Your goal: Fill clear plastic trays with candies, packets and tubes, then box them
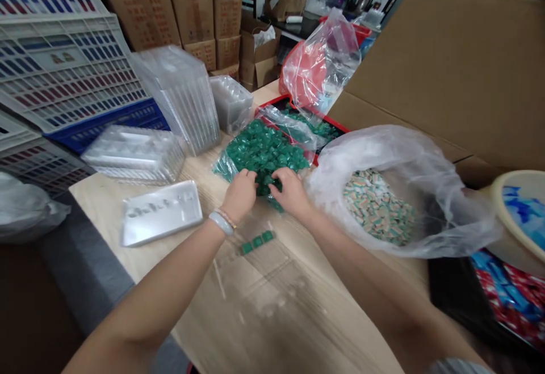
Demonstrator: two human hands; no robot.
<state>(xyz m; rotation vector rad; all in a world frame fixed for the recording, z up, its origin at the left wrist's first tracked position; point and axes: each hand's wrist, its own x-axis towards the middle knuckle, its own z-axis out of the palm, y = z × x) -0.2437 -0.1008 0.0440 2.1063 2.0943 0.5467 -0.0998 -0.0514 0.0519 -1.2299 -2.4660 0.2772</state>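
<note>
A heap of small green wrapped pieces (259,147) lies on a clear plastic bag on the table. My left hand (242,192), with a pale bangle at its wrist, has its fingers curled at the near edge of the heap. Opposite it, my right hand (292,191) bends thumb and fingers around green pieces there. What exactly lies between the fingertips is partly hidden and blurred. Closer to me, three green blocks (257,242) sit in a row in a clear plastic tray (272,289), whose outline is faint.
Left stand a single clear tray (162,213) and stacks of trays (179,96), beside plastic crates (63,67). A red-rimmed bin (336,126) holds more green pieces. Right are a plastic bag (383,141) of small printed pieces, a cream tub (511,221) and a large cardboard box (460,62).
</note>
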